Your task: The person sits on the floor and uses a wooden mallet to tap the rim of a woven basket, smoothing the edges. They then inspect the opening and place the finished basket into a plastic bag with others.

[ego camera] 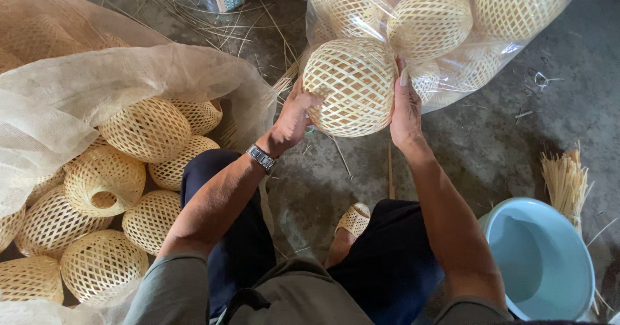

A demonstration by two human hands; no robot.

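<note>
Our knees frame a sandal; above it, left hand & right hand clasp woven bamboo ball btw. them, by clear bag.

Clear bag cut off at top edge; basin partly cropped.

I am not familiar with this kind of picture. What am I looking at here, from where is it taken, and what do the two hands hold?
The camera sits on a person's head and looks down, so the arms and knees are the person's own. No machine is here, only bare hands. The left hand and the right hand hold a round woven bamboo ball between them. Behind it lies a clear plastic bag full of similar balls. On the left, a mesh sack holds more of them. On the grey floor stand a light blue basin and a bundle of bamboo strips.
</note>
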